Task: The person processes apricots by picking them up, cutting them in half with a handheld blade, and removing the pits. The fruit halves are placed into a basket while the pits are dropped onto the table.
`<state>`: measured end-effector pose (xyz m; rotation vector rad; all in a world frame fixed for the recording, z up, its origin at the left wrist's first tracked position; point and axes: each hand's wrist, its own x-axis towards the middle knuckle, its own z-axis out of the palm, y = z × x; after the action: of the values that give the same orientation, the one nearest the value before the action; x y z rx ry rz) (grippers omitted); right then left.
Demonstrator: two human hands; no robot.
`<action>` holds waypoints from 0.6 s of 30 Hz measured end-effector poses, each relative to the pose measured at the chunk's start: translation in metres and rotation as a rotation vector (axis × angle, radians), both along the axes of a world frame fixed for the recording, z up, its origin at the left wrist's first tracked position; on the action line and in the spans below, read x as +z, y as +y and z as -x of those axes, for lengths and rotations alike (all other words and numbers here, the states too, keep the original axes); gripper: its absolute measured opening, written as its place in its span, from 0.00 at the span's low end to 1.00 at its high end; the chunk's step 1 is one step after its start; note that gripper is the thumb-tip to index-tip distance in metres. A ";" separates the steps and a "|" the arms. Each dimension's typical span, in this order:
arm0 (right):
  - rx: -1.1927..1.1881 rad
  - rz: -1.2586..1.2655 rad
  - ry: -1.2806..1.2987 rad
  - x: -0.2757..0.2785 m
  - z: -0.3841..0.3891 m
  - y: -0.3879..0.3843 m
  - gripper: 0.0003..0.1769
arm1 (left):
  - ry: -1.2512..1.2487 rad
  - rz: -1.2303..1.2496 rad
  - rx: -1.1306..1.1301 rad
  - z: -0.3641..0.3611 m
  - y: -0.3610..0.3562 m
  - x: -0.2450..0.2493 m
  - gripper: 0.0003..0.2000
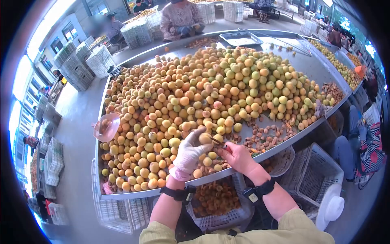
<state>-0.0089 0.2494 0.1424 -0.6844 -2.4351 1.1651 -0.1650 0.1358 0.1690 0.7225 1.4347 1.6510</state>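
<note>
My left hand (189, 153), in a white glove with a pink cuff, has its fingers curled round an apricot (205, 138) above the near edge of the metal table (138, 194). In my right hand (237, 156), which is bare, a thin dark knife (215, 140) is pinched, its tip at the apricot. How deep the tip sits cannot be made out. A large heap of apricots (185, 101), yellow, orange and greenish, covers much of the tabletop. Brown pits (266, 135) lie scattered to the right of my hands. Below, a crate of orange-brown fruit pieces (216, 198) stands between my forearms.
A pink scoop-like bowl (107, 127) rests at the table's left edge, a metal tray (241, 38) at the back. Grey plastic crates (319, 175) stand at the lower right beside a white hat (331, 206). Across the table is another person (180, 20).
</note>
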 end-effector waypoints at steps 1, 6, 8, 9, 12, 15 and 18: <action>0.014 -0.023 -0.036 0.001 -0.001 0.003 0.18 | 0.069 0.044 -0.073 0.008 -0.001 -0.010 0.25; -0.002 0.084 -0.054 0.001 0.000 -0.012 0.19 | -0.071 -0.047 -0.007 -0.007 0.000 -0.019 0.24; -0.030 0.138 -0.005 -0.006 0.007 -0.018 0.18 | -0.421 -0.215 0.001 -0.020 0.004 -0.019 0.24; -0.031 0.137 -0.008 -0.005 0.009 -0.019 0.18 | -0.424 -0.215 0.001 -0.024 0.008 -0.021 0.24; -0.082 0.089 0.015 -0.005 0.017 -0.022 0.17 | -0.617 -0.344 -0.004 -0.033 0.012 -0.029 0.20; -0.134 0.078 0.117 -0.012 0.021 -0.028 0.16 | -0.717 -0.345 0.018 -0.035 0.015 -0.042 0.16; -0.065 0.198 0.182 -0.023 0.026 -0.027 0.16 | -0.689 -0.375 0.001 -0.031 0.014 -0.029 0.16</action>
<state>-0.0351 0.2226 0.1197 -0.6761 -2.1519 1.3909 -0.1335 0.1494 0.1398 0.2865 0.6482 1.9361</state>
